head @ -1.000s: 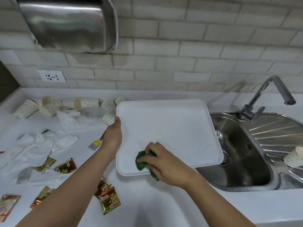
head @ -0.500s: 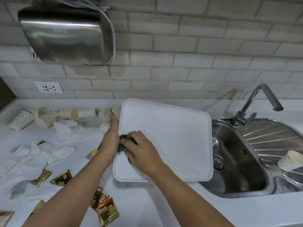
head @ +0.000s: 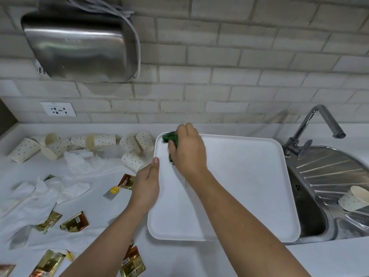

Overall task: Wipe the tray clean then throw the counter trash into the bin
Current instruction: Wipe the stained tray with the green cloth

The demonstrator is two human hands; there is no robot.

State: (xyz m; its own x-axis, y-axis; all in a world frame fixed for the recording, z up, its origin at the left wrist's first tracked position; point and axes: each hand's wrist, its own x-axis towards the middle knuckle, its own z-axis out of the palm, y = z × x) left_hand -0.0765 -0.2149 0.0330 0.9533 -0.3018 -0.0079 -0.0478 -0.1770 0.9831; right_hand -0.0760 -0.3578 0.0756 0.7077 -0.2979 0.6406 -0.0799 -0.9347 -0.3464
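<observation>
Two hands on white tray (head: 243,188). R hand (head: 188,150) at tray's far-left corner, fingers curled round bunched green cloth (head: 169,137), cloth pressed down just inside rim. L hand (head: 146,186) on tray's left edge abt halfway along, thumb over rim, fingers under and out of sight, gripping edge.

Tray on white bench (head: 179,260) just left of steel sink (head: 311,216), right side overhanging basin. Flat or slightly lifted: cannot tell. Tap (head: 317,124) behind sink, spout pointing right. 1 dotted cup (head: 352,198) on its side on drainboard, right of basin.

Left of tray, on bench:
- several dotted paper cups (head: 99,140) tipped over in loose row along back wall, nearest ones just beside tray's far-left corner
- crumpled white tissues (head: 38,196) spread in front of cups
- gold foil sachets (head: 74,221) scattered toward front edge, 1 partly under L forearm
- small silver-yellow packet (head: 111,193) betw tissues & L hand

Wall: steel hand dryer (head: 77,47) up left, white socket (head: 58,109) below it.
</observation>
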